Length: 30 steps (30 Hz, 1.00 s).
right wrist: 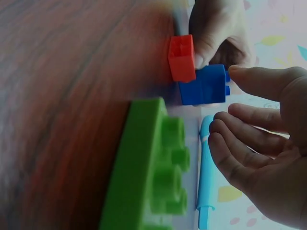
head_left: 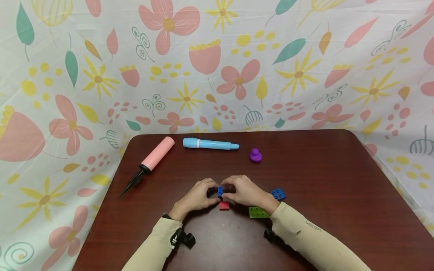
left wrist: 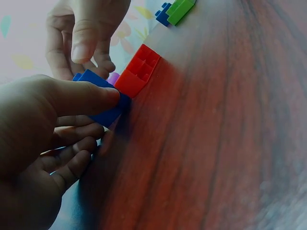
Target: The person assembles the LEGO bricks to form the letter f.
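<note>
Blue block is mid-table, between both hands, just beyond the red block from the person's side. L hand has it pinched, thumb laid along its side. R hand is right by it, fingers & thumb apart, nothing clamped; one fingertip is v. close to the block's studs, but can't tell if it's touching.

Progress: prob. early. Blue's in hand, that much is done. Red is right up against it or just beside; wrist views overlap the two, so can't confirm contact or a proper join. Red's hollow side shows, i.e. it's lying on its side. No finished join I can vouch for.

Loose pcs: green brick on the table near the R forearm, partly hidden by it in the head view; 2nd blue brick just beyond, studs up. Neither is in a hand or on the blue block, so as far as I can judge, that's work left undone.

Further out, all untouched: purple knob-shaped pc, light-blue stick, pink pump w/ black nozzle, far L. All on the dark wood table, floral cloth behind.
</note>
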Available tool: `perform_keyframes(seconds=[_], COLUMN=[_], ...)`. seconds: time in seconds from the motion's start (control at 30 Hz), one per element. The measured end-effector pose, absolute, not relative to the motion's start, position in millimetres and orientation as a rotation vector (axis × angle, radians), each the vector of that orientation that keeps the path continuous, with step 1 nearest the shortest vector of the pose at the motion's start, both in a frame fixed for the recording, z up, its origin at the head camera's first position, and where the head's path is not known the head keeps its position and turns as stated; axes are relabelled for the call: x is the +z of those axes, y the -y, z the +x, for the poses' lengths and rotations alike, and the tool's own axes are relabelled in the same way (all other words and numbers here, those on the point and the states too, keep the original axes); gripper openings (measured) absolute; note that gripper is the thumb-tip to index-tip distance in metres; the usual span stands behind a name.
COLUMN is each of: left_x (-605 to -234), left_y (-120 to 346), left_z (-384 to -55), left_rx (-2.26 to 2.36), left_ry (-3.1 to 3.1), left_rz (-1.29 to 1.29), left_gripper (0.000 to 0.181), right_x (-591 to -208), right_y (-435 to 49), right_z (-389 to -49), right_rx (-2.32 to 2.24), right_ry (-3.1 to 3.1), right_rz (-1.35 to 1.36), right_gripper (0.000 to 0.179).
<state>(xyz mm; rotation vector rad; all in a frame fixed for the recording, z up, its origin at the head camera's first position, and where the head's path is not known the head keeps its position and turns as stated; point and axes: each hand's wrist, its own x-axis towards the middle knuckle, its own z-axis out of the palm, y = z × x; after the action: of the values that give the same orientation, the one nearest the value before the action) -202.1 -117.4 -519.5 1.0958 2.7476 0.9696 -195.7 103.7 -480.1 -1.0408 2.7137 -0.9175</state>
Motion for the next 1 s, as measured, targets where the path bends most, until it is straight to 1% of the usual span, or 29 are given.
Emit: perform_keyframes(seconds=[0.5,1.0], left_x=[-517.9,-520.0], left_y=[119.3,117.3], left_z=[-201.0,-200.6], left_rx=[0.96,0.96], left_ry=[-2.747,-2.748], left_rz=[1.075,1.077], left_gripper=[0.033,0.035], right_x=[-475.6,-476.9], right_y=[-128.4,-159.5], right_z=[-186.2,-163.5], right_rx=[-0.883,-0.77], right_ry=[-2.777,-2.837], right_rz=[-1.088,-1.05], right_gripper=[0.033,0.035])
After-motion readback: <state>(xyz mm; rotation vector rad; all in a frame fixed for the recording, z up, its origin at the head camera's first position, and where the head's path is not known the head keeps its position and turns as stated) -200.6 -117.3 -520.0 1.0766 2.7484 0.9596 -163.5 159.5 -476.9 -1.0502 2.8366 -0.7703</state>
